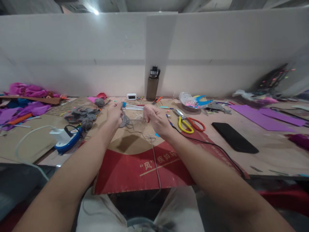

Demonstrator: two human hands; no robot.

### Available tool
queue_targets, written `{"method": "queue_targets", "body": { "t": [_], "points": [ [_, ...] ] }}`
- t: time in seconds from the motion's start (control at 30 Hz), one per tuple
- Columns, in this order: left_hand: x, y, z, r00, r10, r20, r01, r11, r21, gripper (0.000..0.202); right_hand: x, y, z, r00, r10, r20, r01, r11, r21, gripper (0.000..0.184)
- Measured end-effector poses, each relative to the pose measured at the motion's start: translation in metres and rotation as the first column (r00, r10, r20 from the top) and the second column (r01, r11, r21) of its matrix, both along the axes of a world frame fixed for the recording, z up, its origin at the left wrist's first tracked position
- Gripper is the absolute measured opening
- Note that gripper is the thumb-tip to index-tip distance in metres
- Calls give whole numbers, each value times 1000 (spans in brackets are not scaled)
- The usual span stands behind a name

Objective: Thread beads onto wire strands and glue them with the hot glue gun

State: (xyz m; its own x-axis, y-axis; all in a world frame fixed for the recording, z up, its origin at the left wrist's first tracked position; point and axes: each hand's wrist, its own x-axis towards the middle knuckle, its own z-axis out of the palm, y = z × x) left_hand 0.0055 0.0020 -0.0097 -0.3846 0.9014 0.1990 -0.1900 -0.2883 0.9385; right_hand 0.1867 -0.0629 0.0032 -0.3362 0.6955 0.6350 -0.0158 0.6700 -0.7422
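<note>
My left hand (114, 114) is closed in a pinch above the cardboard, with grey yarn (125, 121) hanging in loops beside its fingers. Opposite it, my right hand (154, 117) is curled shut, and thin strands of the yarn run across the gap towards it. The exact grip of the fingertips is partly hidden. Below the hands, a loose tangle (149, 138) leads into a single grey strand (156, 164) that crosses the red printed cardboard (125, 170) and drops over its front edge towards my lap.
Scissors with yellow and red handles (189, 124) and a black phone (234, 137) lie on the right. A blue power strip (69, 141), grey felt pieces (80, 114) and yarn balls are on the left. A dark bottle (152, 83) stands behind. Purple sheets (260, 116) lie far right.
</note>
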Motion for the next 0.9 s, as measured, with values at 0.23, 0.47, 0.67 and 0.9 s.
{"method": "queue_targets", "body": {
  "t": [0.23,0.47,0.67,0.9],
  "points": [
    [11,-14,10,909,-331,-255,355,933,53,13,-7,-21,8,894,325,308,-320,945,-68,49],
    [23,-35,19,790,-11,-613,206,946,248,9,-15,10,-18,933,-358,44,357,903,-237,42],
    [28,-44,25,844,34,-536,148,944,294,9,-18,7,-22,990,-116,84,134,958,-252,16],
    [22,-26,12,956,-100,-275,179,944,278,4,-24,-10,-28,871,-105,480,77,994,78,29]
  ]
}}
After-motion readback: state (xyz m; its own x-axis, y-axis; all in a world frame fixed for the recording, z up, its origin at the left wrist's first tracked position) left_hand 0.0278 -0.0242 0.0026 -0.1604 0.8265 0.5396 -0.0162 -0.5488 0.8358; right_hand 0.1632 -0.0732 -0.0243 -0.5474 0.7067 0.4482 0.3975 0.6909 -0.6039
